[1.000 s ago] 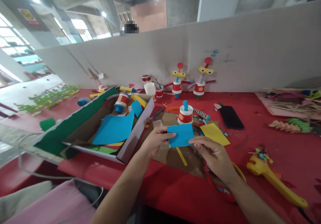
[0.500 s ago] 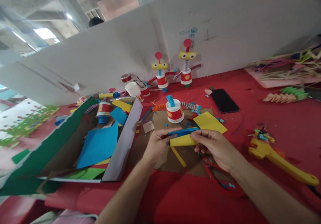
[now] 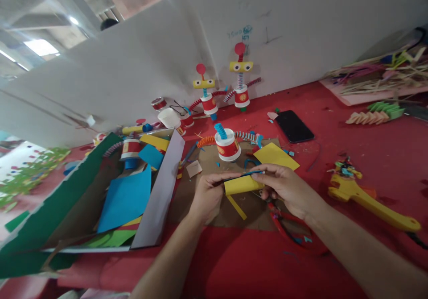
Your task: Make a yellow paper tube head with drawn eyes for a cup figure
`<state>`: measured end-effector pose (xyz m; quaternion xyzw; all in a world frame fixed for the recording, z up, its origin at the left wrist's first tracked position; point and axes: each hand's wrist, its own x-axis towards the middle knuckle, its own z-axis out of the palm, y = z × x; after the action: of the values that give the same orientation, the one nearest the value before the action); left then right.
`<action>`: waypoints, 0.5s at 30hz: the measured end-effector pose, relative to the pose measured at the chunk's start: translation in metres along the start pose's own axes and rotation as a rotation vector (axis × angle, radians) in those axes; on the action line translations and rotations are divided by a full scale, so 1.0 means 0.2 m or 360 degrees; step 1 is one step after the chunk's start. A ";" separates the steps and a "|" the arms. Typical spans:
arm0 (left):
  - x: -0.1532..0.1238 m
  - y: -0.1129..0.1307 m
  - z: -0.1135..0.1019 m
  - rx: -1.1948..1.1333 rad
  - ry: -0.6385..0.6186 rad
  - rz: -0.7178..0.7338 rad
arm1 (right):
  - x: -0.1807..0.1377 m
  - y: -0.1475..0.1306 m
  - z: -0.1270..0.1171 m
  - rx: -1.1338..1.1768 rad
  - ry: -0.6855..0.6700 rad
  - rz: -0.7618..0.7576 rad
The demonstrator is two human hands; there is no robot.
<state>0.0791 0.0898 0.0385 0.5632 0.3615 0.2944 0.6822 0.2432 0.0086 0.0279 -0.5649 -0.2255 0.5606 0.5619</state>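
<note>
My left hand (image 3: 207,196) is closed on the left end of a curved piece of yellow paper (image 3: 242,185). The fingers of my right hand (image 3: 284,185) pinch that paper's right end. Along its upper edge shows a slim blue object (image 3: 250,173), mostly hidden, whose kind I cannot make out. Just beyond my hands stands a white and red paper cup figure (image 3: 228,146) with a blue folded-paper neck and folded arms. A narrow yellow paper strip (image 3: 237,207) lies below the held paper, on a brown cardboard sheet (image 3: 200,207).
Red-handled pliers (image 3: 284,227) lie beside my right wrist, with a yellow glue gun (image 3: 374,205) farther right. A yellow sheet (image 3: 276,156) and a phone (image 3: 294,126) lie behind. Left is a box (image 3: 160,192) of coloured paper. Two finished-looking figures (image 3: 241,96) stand by the wall.
The yellow paper has turned in my fingers, showing more of its curved face, while the blue object behind it shows less. The whole view has shifted slightly.
</note>
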 end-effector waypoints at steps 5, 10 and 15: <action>-0.01 0.01 -0.03 0.0068 0.0170 0.0229 | -0.01 0.01 0.00 0.0007 0.0112 -0.0150; -0.04 0.02 -0.02 0.0282 0.0311 0.0420 | -0.01 0.01 0.00 -0.0036 0.0263 -0.0321; -0.04 -0.02 0.00 0.0019 0.0207 0.0105 | -0.03 0.02 0.02 -0.0064 0.0266 -0.0330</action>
<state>0.0742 0.0824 0.0356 0.5586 0.3881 0.3505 0.6438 0.2369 0.0038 0.0270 -0.5944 -0.2465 0.4459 0.6222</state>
